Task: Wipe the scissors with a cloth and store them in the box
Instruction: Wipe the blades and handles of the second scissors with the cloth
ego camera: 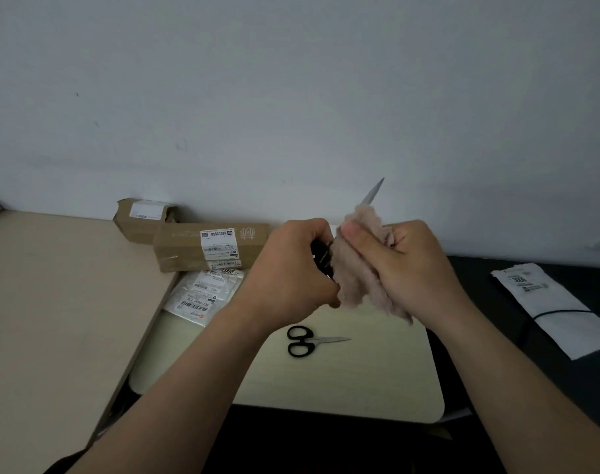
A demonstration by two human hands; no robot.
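Observation:
My left hand (291, 265) grips the black handles of a pair of scissors (372, 193), whose steel tip points up and to the right. A fluffy beige cloth (356, 268) wraps the blades, and my right hand (408, 258) pinches it around them. Most of that pair is hidden by hands and cloth. A second, small pair of black-handled scissors (309, 341) lies shut on the pale table below my hands. A long brown cardboard box (189, 248) with a white label sits behind to the left, closed as far as I can see.
Another brown box (138, 220) stands against the wall. White labelled mailer bags (203, 295) lie by the long box. The small pale table (360, 388) adjoins a tan desk (52, 302) on the left. A white packet (551, 306) under a black cable rests on the dark surface at right.

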